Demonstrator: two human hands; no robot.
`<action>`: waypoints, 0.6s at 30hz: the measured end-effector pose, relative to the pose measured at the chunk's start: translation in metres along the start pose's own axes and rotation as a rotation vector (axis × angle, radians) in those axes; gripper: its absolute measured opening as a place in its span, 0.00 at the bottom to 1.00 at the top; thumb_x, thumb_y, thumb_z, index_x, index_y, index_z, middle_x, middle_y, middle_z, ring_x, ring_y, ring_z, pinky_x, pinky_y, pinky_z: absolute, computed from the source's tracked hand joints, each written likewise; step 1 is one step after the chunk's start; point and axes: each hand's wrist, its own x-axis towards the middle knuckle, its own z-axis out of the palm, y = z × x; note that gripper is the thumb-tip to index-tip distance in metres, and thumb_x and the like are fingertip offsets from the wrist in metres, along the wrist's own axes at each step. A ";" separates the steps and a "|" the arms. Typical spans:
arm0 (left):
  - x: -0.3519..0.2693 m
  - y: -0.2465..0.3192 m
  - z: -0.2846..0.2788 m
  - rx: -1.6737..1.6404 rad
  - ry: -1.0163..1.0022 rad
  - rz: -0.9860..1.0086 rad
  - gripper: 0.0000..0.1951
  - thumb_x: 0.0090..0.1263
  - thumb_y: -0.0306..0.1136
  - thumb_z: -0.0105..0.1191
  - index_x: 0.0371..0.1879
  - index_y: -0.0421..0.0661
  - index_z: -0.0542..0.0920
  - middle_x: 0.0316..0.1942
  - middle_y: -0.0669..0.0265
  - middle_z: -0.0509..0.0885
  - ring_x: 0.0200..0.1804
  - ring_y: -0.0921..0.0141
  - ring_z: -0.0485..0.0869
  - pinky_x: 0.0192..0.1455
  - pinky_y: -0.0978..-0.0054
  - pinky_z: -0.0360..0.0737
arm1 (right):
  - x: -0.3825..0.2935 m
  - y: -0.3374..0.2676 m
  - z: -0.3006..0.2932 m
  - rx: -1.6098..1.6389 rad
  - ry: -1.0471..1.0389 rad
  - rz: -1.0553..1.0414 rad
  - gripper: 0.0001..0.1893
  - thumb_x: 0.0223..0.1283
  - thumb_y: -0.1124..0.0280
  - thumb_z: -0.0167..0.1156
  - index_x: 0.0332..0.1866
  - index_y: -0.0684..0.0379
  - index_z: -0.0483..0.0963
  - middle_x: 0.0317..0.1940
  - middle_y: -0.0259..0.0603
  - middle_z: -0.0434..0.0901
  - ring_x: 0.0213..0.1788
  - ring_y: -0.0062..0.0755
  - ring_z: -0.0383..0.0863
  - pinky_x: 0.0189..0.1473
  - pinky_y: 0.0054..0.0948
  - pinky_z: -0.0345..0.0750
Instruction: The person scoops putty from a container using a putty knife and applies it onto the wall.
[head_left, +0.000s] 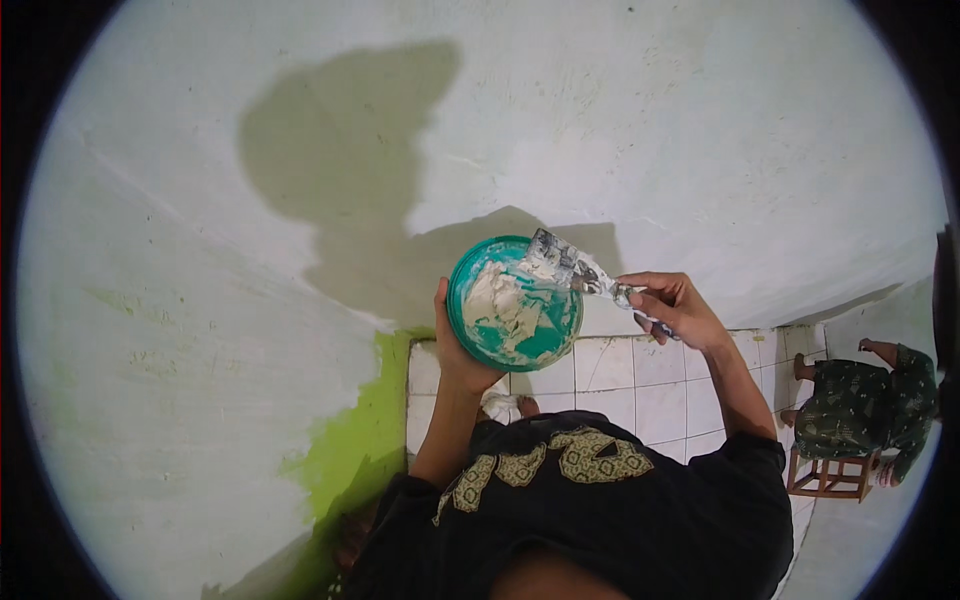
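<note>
My left hand (465, 352) holds a round green plastic bowl (555, 341) from its left side and underneath. Off-white filler paste (499, 300) lies in a lump on the bowl's left half and is smeared elsewhere inside. Between the thumb and fingers of my right hand (679, 311) is the handle of a putty knife (566, 262). Its broad blade, crusted with paste, reaches over the bowl's upper right rim; whether it touches the rim cannot be told.
A pale, patchily coated wall (675, 150) rises in front, meeting another at the left with bright green paint (360, 420) low down. White floor tiles (604, 364) lie below. At the right, a person (847, 405) in dark patterned clothes sits on a wooden stool (832, 480).
</note>
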 end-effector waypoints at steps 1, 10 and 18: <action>0.002 -0.001 -0.001 0.011 0.029 0.017 0.38 0.67 0.67 0.40 0.65 0.47 0.69 0.62 0.57 0.74 0.62 0.56 0.74 0.63 0.51 0.71 | -0.002 0.007 -0.001 -0.009 0.024 -0.017 0.15 0.66 0.72 0.59 0.56 0.60 0.77 0.15 0.30 0.73 0.14 0.13 0.69 0.15 0.16 0.66; 0.006 -0.004 -0.017 0.020 -0.111 0.058 0.36 0.71 0.65 0.34 0.66 0.48 0.69 0.64 0.58 0.73 0.63 0.56 0.72 0.67 0.50 0.67 | -0.022 0.023 0.030 -0.040 0.423 -0.627 0.15 0.66 0.74 0.57 0.57 0.65 0.75 0.27 0.34 0.77 0.26 0.16 0.73 0.25 0.16 0.69; 0.016 0.001 -0.015 0.025 -0.088 0.011 0.36 0.71 0.65 0.34 0.66 0.47 0.68 0.64 0.59 0.73 0.63 0.57 0.73 0.67 0.52 0.66 | 0.018 -0.012 0.029 -0.456 0.997 -0.958 0.14 0.65 0.77 0.55 0.55 0.62 0.77 0.24 0.32 0.70 0.23 0.17 0.61 0.26 0.19 0.60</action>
